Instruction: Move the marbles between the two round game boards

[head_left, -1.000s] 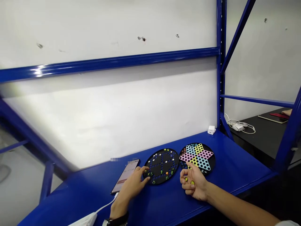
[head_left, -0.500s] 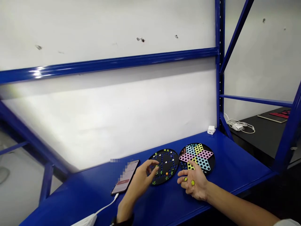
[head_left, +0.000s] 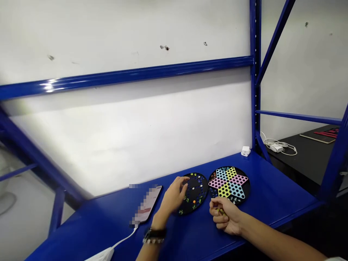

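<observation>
My left hand (head_left: 175, 194) is over the left part of a round black game board (head_left: 202, 185), thumb and fingers apart, with nothing visible between them. On that board lie several yellow and green marbles, white spots and a small orange cube (head_left: 194, 202). My right hand (head_left: 226, 216), palm up, has its fingers curled round yellow-green marbles (head_left: 221, 211), partly hidden by the fingers. Just beyond it sits a second round black board (head_left: 247, 188), bearing a pink, yellow and blue star with black holes (head_left: 228, 182). Coloured marbles show around the star.
Both boards rest on a blue tabletop (head_left: 274, 185). A phone (head_left: 148, 204) with a white cable (head_left: 122, 239) lies at the left. White chargers (head_left: 245, 151) stand by the blue rack post (head_left: 253, 108). Farther right, a black table (head_left: 296, 163) holds a coiled white cable (head_left: 276, 148).
My right hand has closed its fingers over the yellow-green marbles that lay on its open palm. The left hand has shifted slightly up and right over the board.
</observation>
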A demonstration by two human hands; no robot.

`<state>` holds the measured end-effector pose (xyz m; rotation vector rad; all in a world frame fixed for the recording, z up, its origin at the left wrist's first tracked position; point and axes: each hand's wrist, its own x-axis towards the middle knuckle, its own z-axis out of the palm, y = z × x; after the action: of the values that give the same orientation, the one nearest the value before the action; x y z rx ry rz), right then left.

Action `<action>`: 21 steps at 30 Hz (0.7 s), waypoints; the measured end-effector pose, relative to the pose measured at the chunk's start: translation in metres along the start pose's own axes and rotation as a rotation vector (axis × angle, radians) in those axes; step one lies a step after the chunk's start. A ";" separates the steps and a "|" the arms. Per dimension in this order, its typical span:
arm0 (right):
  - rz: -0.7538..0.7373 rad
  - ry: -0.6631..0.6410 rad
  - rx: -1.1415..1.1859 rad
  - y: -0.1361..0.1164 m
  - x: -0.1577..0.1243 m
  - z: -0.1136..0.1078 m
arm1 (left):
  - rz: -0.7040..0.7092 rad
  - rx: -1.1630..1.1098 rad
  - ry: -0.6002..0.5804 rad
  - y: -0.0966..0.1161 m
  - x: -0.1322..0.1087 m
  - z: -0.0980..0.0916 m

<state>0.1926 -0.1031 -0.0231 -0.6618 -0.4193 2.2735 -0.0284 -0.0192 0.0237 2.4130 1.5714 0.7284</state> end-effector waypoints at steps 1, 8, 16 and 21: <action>0.000 -0.005 -0.005 0.000 -0.001 0.001 | -0.052 0.049 -0.042 -0.015 0.012 0.003; 0.006 -0.022 -0.031 -0.001 -0.002 0.002 | -0.214 0.244 -0.194 -0.043 0.072 0.043; -0.014 -0.017 -0.032 0.000 -0.001 0.005 | -0.159 0.301 -0.199 -0.024 0.082 0.061; -0.011 -0.007 -0.029 -0.001 -0.003 0.008 | -0.051 0.300 -0.220 -0.011 0.080 0.069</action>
<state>0.1905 -0.1057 -0.0155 -0.6644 -0.4591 2.2642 0.0221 0.0657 -0.0163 2.5366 1.7462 0.2186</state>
